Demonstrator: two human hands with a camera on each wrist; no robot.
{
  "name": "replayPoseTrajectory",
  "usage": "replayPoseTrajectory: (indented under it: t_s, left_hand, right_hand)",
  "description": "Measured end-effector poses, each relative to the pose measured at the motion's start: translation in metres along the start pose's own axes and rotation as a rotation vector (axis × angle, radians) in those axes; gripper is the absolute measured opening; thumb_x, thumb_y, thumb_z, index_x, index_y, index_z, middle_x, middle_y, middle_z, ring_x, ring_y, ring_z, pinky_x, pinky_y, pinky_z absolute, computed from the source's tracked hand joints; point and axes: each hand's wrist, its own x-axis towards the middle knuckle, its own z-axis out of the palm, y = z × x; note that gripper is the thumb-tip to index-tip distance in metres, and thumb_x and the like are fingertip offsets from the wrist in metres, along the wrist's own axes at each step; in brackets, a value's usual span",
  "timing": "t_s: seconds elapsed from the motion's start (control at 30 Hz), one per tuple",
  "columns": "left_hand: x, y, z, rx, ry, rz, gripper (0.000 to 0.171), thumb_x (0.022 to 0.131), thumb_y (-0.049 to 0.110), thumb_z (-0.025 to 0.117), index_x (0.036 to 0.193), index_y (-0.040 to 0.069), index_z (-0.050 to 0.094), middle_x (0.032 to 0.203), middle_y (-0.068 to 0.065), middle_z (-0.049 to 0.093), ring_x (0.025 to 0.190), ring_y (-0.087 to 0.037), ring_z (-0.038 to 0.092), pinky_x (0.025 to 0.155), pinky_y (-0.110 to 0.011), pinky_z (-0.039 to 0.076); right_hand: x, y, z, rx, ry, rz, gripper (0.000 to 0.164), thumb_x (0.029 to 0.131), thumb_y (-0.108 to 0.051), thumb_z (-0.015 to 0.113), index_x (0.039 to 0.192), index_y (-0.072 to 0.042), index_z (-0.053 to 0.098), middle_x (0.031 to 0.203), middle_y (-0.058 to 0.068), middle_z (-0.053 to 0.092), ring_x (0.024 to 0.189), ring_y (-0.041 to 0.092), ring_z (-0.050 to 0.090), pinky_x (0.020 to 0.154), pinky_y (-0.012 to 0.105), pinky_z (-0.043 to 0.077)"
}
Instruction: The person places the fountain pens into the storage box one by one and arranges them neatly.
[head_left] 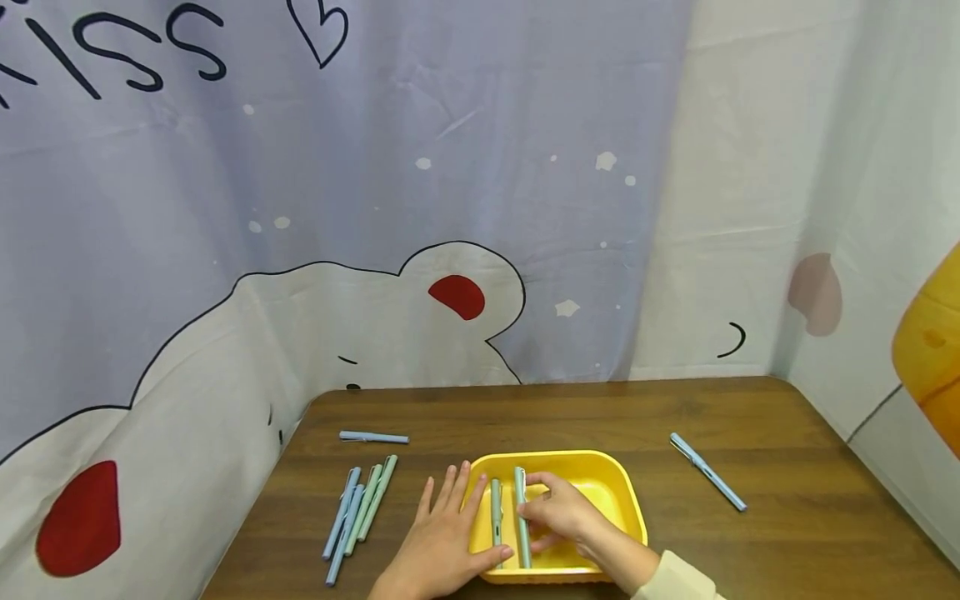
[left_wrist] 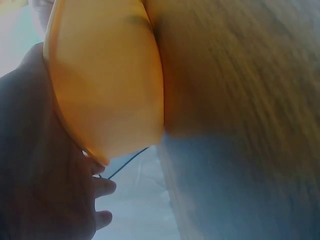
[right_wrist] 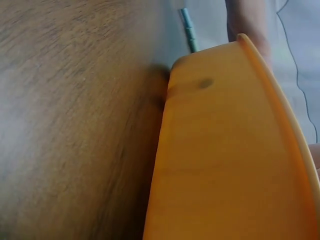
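In the head view a yellow tray sits near the table's front edge. My right hand reaches into it and pinches a pale green pen between thumb and fingers, the pen lying lengthwise. Left of that pen, a second green pen lies in the tray, roughly parallel. My left hand rests over the tray's left rim with fingers spread and straight, its thumb across the near rim. The left wrist view shows this hand along the tray's outer wall. From the right wrist, mostly the tray's wall shows.
Left of the tray, two blue pens and two green pens lie side by side, slanted. A blue pen lies behind them. Another blue pen lies at the right. A patterned curtain hangs behind the wooden table.
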Motion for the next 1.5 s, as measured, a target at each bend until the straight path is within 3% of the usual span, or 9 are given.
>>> replayPoseTrajectory:
  t_s: [0.7, 1.27, 1.5]
  left_hand:
    - [0.001, 0.0, -0.002, -0.014, -0.024, 0.01, 0.096, 0.079, 0.079, 0.036, 0.15, 0.015, 0.022, 0.156, -0.009, 0.009, 0.144, -0.029, 0.006, 0.11, -0.061, 0.003]
    - [0.004, 0.0, 0.0, 0.006, -0.027, -0.002, 0.097, 0.078, 0.08, 0.035, 0.15, 0.016, 0.021, 0.157, -0.007, 0.008, 0.144, -0.026, 0.005, 0.111, -0.06, 0.004]
    - [0.002, 0.0, 0.0, -0.006, -0.024, -0.004, 0.097, 0.079, 0.079, 0.037, 0.149, 0.014, 0.023, 0.156, -0.008, 0.009, 0.144, -0.027, 0.006, 0.11, -0.061, 0.004]
  right_hand:
    - [0.012, -0.001, 0.015, -0.082, -0.001, 0.077, 0.038, 0.085, -0.002, 0.061, 0.119, 0.008, 0.047, 0.08, 0.018, 0.062, 0.063, 0.023, 0.065, 0.054, 0.039, 0.056]
    - [0.013, -0.004, 0.021, -0.232, 0.081, 0.107, 0.038, 0.08, 0.005, 0.054, 0.117, 0.005, 0.05, 0.064, 0.013, 0.059, 0.052, 0.017, 0.057, 0.049, 0.036, 0.055]
    - [0.011, -0.004, 0.022, -0.224, 0.07, 0.11, 0.025, 0.087, -0.008, 0.06, 0.108, 0.003, 0.051, 0.065, 0.013, 0.06, 0.049, 0.017, 0.058, 0.05, 0.036, 0.055]
